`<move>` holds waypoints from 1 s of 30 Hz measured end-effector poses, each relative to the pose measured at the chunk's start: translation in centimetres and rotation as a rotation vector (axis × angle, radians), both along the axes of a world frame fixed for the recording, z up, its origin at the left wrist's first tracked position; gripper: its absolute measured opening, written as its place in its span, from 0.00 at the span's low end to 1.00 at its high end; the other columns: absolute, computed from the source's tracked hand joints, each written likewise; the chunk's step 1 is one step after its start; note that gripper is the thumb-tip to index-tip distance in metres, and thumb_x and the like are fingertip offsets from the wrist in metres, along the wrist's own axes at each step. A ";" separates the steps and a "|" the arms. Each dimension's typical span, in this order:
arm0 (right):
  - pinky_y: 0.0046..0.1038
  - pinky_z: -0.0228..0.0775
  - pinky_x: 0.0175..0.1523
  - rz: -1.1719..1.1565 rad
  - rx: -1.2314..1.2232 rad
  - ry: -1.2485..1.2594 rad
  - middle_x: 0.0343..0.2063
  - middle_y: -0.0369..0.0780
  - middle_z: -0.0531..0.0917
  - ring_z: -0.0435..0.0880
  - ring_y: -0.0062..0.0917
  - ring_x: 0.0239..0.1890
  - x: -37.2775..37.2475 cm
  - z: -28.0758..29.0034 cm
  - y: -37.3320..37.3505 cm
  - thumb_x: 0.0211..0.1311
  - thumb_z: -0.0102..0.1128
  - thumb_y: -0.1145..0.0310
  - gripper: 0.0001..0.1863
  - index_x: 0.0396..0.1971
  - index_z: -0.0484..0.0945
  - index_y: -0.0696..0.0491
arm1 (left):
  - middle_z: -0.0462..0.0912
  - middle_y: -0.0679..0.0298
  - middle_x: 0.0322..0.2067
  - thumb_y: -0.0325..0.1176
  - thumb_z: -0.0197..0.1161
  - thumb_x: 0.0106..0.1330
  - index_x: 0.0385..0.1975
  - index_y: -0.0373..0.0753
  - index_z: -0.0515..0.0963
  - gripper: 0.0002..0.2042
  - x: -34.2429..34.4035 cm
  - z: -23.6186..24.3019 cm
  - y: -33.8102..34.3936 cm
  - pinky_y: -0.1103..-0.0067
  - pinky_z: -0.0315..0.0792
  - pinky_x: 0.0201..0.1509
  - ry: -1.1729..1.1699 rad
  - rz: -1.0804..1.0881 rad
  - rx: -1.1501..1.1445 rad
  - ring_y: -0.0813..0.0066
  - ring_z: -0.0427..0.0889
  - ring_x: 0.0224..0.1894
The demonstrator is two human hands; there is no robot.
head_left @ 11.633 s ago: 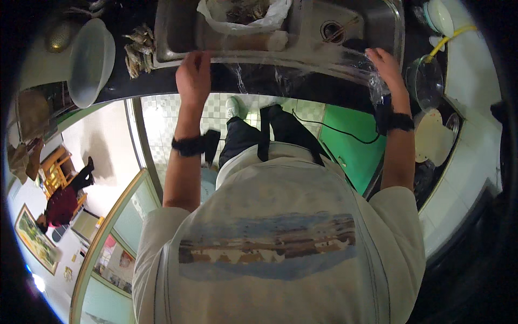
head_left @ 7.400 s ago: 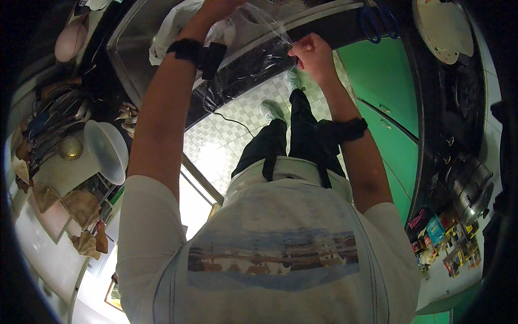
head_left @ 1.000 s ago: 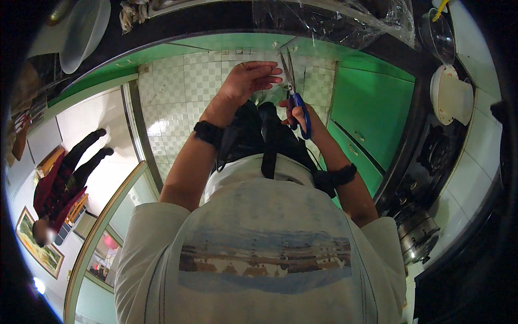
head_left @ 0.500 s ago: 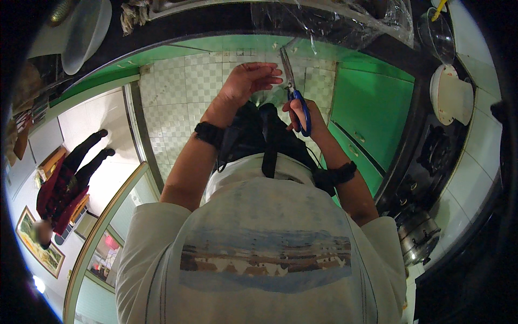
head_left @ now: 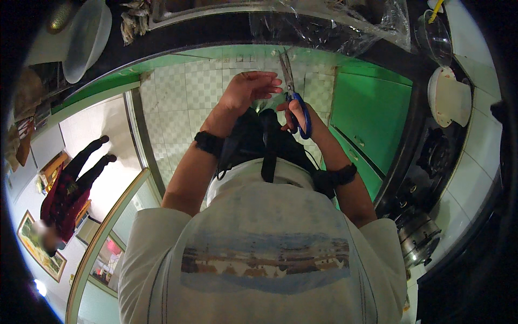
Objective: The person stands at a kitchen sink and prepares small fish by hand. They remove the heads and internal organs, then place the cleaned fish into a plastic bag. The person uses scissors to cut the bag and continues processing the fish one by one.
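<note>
In my right hand [head_left: 319, 125] is a pair of scissors [head_left: 288, 81] with blue handles, my thumb and fingers through the loops. Its metal blades point away from me toward the counter and look slightly parted. My left hand [head_left: 245, 93] is just left of the blades, fingers stretched toward them, and nothing shows in it. Both hands are in front of my waist, above the tiled floor. Crumpled clear plastic film [head_left: 372, 29] lies on the dark counter [head_left: 216, 42] beyond the scissors and hangs over its edge.
A pale bowl [head_left: 89, 40] stands at the far left of the counter. On the right are a glass bowl [head_left: 436, 40], a white dish [head_left: 442, 97], a gas burner [head_left: 434, 151] and a steel pot [head_left: 418, 237]. Green cabinets [head_left: 372, 102] line the counter. Another person [head_left: 67, 197] stands beyond the doorway.
Both hands have dipped very slightly toward me, and the scissors stay in the right hand. The view has shifted a little. The other person appears slightly displaced.
</note>
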State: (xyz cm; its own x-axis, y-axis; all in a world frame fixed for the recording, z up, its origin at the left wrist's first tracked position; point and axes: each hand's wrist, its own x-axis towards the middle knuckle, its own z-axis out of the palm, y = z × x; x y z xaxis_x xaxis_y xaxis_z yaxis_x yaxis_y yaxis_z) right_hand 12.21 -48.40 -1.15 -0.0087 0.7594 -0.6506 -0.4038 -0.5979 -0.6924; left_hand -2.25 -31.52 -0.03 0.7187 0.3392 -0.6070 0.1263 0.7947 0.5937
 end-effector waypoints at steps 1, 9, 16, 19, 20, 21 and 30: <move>0.27 0.76 0.29 0.002 0.011 -0.004 0.16 0.34 0.69 0.70 0.19 0.18 0.1 0.1 0.2 0.62 0.54 0.38 0.34 0.41 0.75 0.61 | 0.83 0.55 0.45 0.32 0.55 0.69 0.52 0.29 0.73 0.16 0.0 0.0 0.0 0.77 0.76 0.46 0.004 0.001 -0.002 0.65 0.84 0.45; 0.27 0.75 0.26 -0.016 -0.038 -0.090 0.13 0.34 0.69 0.71 0.20 0.15 0.4 1.4 2.6 0.60 0.51 0.34 0.38 0.38 0.76 0.62 | 0.83 0.56 0.44 0.33 0.57 0.69 0.51 0.29 0.74 0.16 -0.1 0.3 0.2 0.78 0.77 0.45 -0.007 -0.014 -0.017 0.68 0.84 0.44; 0.27 0.73 0.24 0.006 -0.228 -0.144 0.12 0.33 0.69 0.71 0.20 0.13 0.9 2.6 4.0 0.60 0.49 0.31 0.41 0.43 0.78 0.62 | 0.84 0.56 0.43 0.32 0.57 0.69 0.51 0.29 0.74 0.16 -0.1 0.5 0.1 0.80 0.76 0.45 0.006 -0.037 -0.017 0.69 0.84 0.43; 0.26 0.74 0.25 -0.031 -0.080 -0.119 0.12 0.33 0.69 0.70 0.19 0.13 1.0 2.7 4.3 0.60 0.48 0.31 0.41 0.45 0.78 0.60 | 0.84 0.56 0.43 0.32 0.57 0.69 0.51 0.29 0.74 0.15 -0.1 0.5 0.2 0.81 0.76 0.44 -0.004 -0.038 -0.026 0.70 0.85 0.43; 0.26 0.74 0.25 -0.050 -0.043 -0.112 0.12 0.33 0.69 0.70 0.19 0.13 1.0 2.8 4.4 0.60 0.48 0.31 0.41 0.45 0.77 0.60 | 0.84 0.56 0.43 0.32 0.56 0.69 0.51 0.29 0.74 0.15 -0.2 0.5 0.2 0.81 0.76 0.44 -0.007 -0.039 -0.028 0.70 0.85 0.42; 0.27 0.75 0.26 -0.042 -0.047 -0.115 0.12 0.33 0.69 0.70 0.19 0.13 1.1 2.8 4.6 0.60 0.47 0.31 0.41 0.45 0.77 0.60 | 0.84 0.56 0.43 0.32 0.56 0.69 0.51 0.29 0.74 0.15 -0.2 0.6 0.2 0.81 0.76 0.44 -0.005 -0.041 -0.024 0.70 0.85 0.42; 0.29 0.76 0.26 0.031 -0.154 -0.218 0.12 0.34 0.69 0.71 0.19 0.13 2.3 3.1 7.3 0.54 0.47 0.25 0.40 0.26 0.71 0.55 | 0.84 0.56 0.42 0.32 0.56 0.69 0.51 0.29 0.74 0.15 -0.1 0.8 0.2 0.82 0.75 0.42 -0.014 -0.046 -0.012 0.72 0.85 0.40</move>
State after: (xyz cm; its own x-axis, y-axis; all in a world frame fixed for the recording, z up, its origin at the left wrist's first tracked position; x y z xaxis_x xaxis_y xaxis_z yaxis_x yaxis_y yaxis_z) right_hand 14.52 -41.12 1.96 0.1222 0.6531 -0.7474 -0.2349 -0.7126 -0.6611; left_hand -2.35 -31.36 0.72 0.7421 0.2980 -0.6004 0.1548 0.7953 0.5861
